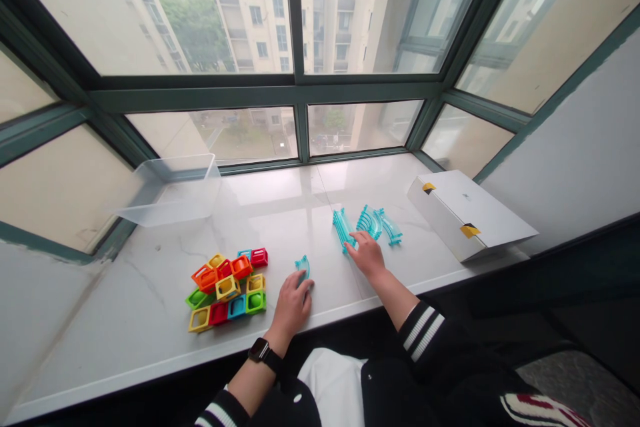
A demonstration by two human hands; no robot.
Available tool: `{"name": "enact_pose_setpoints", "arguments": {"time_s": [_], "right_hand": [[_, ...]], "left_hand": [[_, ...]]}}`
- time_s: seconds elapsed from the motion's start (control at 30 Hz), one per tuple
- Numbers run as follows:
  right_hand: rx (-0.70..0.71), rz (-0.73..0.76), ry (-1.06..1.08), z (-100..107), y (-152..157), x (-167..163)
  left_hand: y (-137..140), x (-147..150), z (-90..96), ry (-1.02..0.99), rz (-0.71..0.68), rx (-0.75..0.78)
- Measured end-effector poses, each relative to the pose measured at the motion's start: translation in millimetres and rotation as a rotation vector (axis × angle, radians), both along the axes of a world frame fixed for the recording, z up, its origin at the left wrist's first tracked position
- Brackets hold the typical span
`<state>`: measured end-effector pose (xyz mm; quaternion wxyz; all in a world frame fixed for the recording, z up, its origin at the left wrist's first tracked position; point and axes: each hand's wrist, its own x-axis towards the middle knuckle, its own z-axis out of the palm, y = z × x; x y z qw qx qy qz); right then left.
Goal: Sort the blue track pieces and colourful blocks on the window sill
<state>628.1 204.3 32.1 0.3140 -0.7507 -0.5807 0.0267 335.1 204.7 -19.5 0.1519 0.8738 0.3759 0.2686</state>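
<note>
My left hand (294, 302) rests near the counter's front edge, fingers closed on a small curved translucent teal track piece (303, 263), whose lower end they hide. To the right, my right hand (369, 255) has its thumb and fingertips on a bundle of straight teal track pieces (341, 223), gripping its near right side. Just beyond that hand lie nested curved teal track pieces (369, 219), and another curved teal track piece (391, 227) sits beside them. Left of my left hand is a cluster of colourful hollow cube blocks (227, 288) in red, orange, yellow, green and blue, some stacked.
A clear plastic bin (175, 205) stands at the back left of the white marble counter (270, 207). At the right is a white box (467, 207) with yellow-and-black tabs. Green-framed windows (260, 99) close off the back and sides.
</note>
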Motion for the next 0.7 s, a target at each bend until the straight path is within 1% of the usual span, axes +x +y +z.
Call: {"name": "enact_pose_setpoints", "arguments": {"time_s": [0.2, 0.43, 0.53, 0.63, 0.7], "right_hand": [[-0.021, -0.005, -0.025, 1, 0, 0], [-0.006, 0.011, -0.031, -2, -1, 0], [-0.003, -0.005, -0.037, -3, -1, 0], [0.046, -0.016, -0.044, 2, -5, -4], [0.131, 0.019, -0.044, 8, -12, -10]], "left_hand": [[0, 0, 0.4, -0.007, -0.008, 0.01], [0, 0, 0.2, -0.009, -0.005, 0.018], [-1, 0, 1.1, -0.006, -0.008, 0.01], [0, 0, 0.5, -0.004, -0.004, 0.001], [0, -1, -1.1, -0.005, -0.004, -0.001]]}}
